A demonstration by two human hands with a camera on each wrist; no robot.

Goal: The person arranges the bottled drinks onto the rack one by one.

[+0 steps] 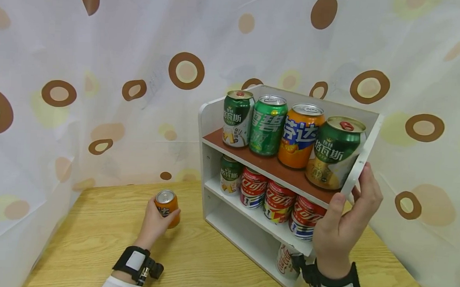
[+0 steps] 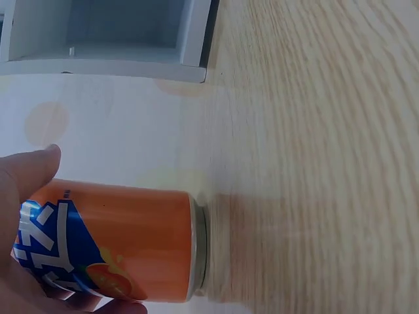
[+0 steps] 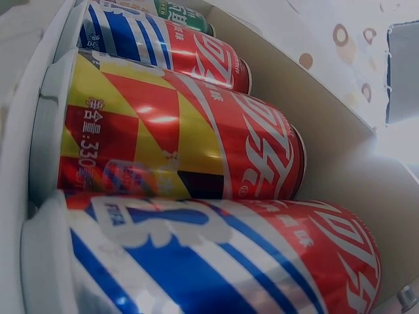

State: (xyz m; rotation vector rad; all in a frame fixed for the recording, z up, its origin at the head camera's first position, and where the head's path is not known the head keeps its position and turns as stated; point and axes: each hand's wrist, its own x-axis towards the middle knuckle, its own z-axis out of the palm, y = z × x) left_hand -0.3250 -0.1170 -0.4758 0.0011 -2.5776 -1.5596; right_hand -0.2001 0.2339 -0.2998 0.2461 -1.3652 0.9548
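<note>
My left hand (image 1: 156, 223) grips an orange soda can (image 1: 174, 218), upright over the wooden table left of the shelf. In the left wrist view the thumb and fingers wrap the upper part of this orange can (image 2: 150, 242); whether its base touches the wood I cannot tell. On the right, my right hand (image 1: 344, 227) holds the side panel of a white shelf (image 1: 363, 161), thumb toward the front and fingers on the outer side. Four-high counts aside, several cans stand on the top board, among them a green can (image 1: 268, 128) and another orange can (image 1: 298, 138).
Red cola cans (image 1: 279, 202) stand in a row on the middle board, also filling the right wrist view as patterned cola cans (image 3: 183, 131). A white cola can (image 1: 286, 261) is at the bottom right. Behind hangs a spotted curtain (image 1: 114, 46); the wooden table (image 1: 105, 215) lies beneath.
</note>
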